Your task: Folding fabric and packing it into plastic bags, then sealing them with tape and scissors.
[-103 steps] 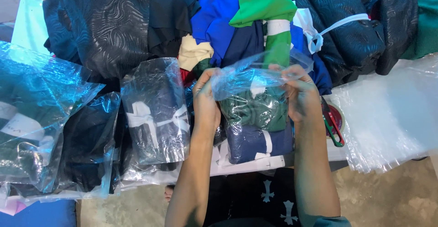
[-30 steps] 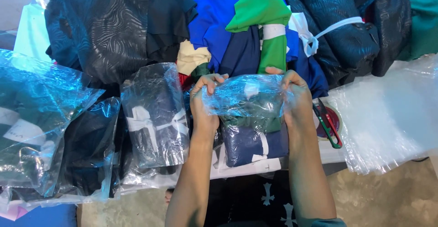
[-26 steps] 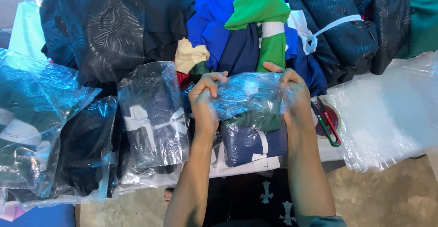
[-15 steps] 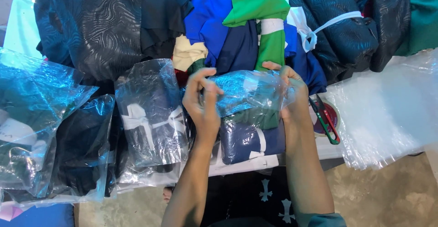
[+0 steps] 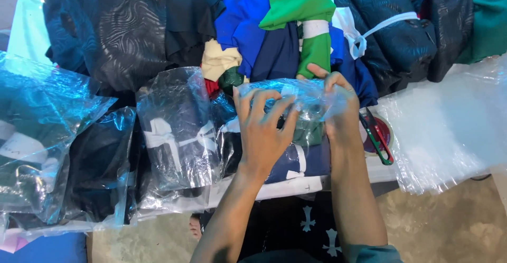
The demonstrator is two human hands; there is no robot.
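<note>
My left hand (image 5: pixel 262 136) pressed flat, fingers spread, on the bagged cloth bundle (image 5: pixel 296 146) to steady it while my right hand (image 5: pixel 339 112) pinched the clear bag's flap (image 5: pixel 311 91) shut.

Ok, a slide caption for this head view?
Left hand flat on a bagged bundle, right hand pinching the bag's top, among cloth piles.

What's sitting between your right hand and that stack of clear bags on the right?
In the head view, a small pair of thread snips with green and red handles lies between the right hand and the stack of clear bags, resting on a round reddish thing.
</note>
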